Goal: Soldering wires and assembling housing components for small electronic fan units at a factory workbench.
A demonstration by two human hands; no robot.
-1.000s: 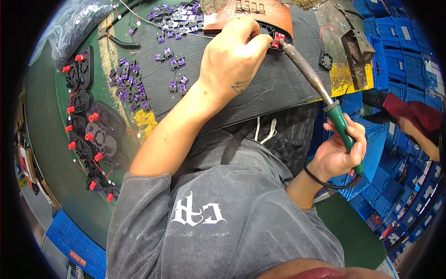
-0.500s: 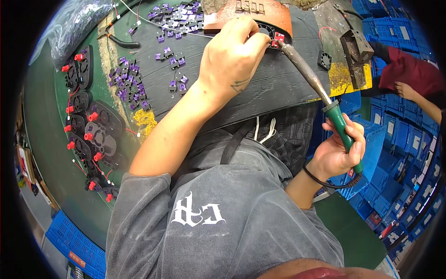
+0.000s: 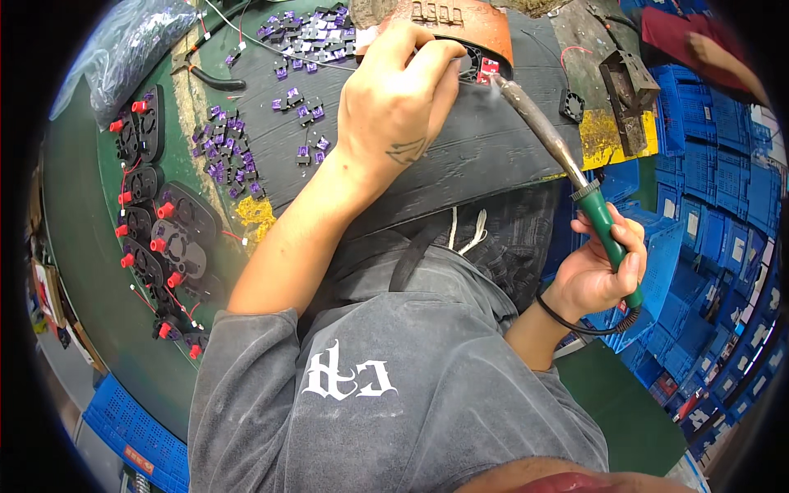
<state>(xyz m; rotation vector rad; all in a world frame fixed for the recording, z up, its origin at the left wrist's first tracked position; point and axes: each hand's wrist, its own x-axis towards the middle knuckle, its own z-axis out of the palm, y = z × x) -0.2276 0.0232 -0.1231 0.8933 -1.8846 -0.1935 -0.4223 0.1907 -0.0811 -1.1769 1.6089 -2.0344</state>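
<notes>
My right hand (image 3: 600,267) grips the green handle of a soldering iron (image 3: 542,127). The iron slants up and left, its tip at a small red part (image 3: 489,68), with a wisp of smoke beside it. That part sits at the edge of a small black fan, mostly hidden by my left fingers, against a curved brown block (image 3: 485,29). My left hand (image 3: 390,107) is closed in a pinch just left of the red part. Thin grey solder wire (image 3: 275,47) runs from the upper left into this hand; its end is hidden.
Purple-and-black switches (image 3: 226,148) lie in groups on the bench's left. Black housings with red pieces (image 3: 177,242) line the far left, near pliers (image 3: 209,78). A metal bracket (image 3: 629,90) and a small fan (image 3: 572,106) are right. Blue crates (image 3: 715,181) and another person stand beyond.
My left hand has shifted slightly left, away from the red part. Smoke now shows at the iron's tip. My right hand has hardly moved; the other person has moved farther up the picture.
</notes>
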